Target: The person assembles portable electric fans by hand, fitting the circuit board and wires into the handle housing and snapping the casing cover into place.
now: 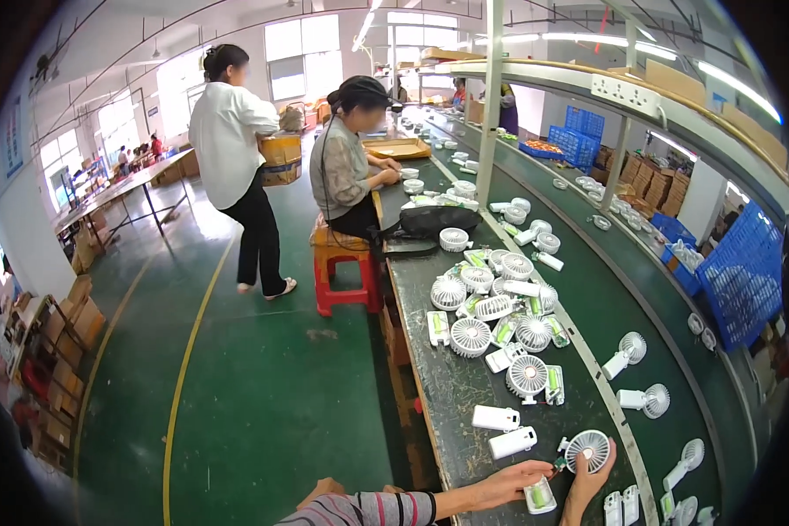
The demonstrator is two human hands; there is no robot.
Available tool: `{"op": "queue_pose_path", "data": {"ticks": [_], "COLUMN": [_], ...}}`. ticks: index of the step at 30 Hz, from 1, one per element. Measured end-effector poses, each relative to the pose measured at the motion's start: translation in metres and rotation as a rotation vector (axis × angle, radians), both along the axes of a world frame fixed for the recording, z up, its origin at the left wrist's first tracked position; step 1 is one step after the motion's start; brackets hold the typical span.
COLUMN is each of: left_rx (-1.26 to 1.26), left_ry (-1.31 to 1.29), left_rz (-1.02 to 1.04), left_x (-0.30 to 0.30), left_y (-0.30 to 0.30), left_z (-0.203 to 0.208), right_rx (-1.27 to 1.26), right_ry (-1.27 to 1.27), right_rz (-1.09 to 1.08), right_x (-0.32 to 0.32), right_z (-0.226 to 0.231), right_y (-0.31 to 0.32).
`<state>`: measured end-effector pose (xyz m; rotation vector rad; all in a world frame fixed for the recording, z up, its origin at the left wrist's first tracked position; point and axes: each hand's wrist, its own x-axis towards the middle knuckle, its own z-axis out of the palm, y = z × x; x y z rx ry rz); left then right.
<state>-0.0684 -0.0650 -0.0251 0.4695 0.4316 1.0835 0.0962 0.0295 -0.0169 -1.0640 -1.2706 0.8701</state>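
Over the near end of the bench, my right hand (594, 480) is wrapped round a white round fan head (586, 451) with a slatted grille. My left hand (513, 482), in a striped sleeve, closes its fingers at the top of an open white handle shell (540, 498) with a green battery inside. Between the hands shows a small green circuit board (559, 465), by the fan head's lower left. Two white handle covers, an upper one (496, 417) and a lower one (512, 443), lie just beyond my left hand. Farther off is a pile of partly open white handheld fans (472, 337).
A green conveyor belt (587, 289) runs along the bench's right, carrying white fans (644, 401). A seated co-worker (346, 167) handles fan parts farther up, beside a black bag (434, 222). Another person (237, 149) stands in the aisle. A blue crate (741, 276) leans at right.
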Motion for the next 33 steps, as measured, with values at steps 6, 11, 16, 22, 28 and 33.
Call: {"op": "queue_pose_path", "data": {"ticks": [6,11,16,22,28,33], "left_rx": [0.373,0.973,1.525,1.717,1.649,1.684], "left_ry": [0.528,1.181,0.856,0.385,0.267,0.412], "left_rz": [0.031,0.350,0.535,0.642,0.605,0.606], "left_x": [0.011,-0.001,0.020,0.088,0.113,0.068], "left_y": [0.004,0.004,0.001,-0.025,-0.041,-0.034], "left_z": [0.032,0.141,0.255,0.305,0.307,0.319], "right_rx": [-0.007,-0.020,0.094,-0.010,-0.059,-0.058], "right_ry": [0.050,0.055,-0.069,0.028,0.033,0.028], "right_rz": [-0.068,-0.045,0.071,-0.073,-0.069,-0.072], "right_x": [0.016,0.010,0.012,0.015,0.023,0.019], "right_z": [-0.003,0.001,-0.022,0.005,0.015,0.003], "right_y": [0.007,0.005,0.011,0.006,0.001,0.008]}}
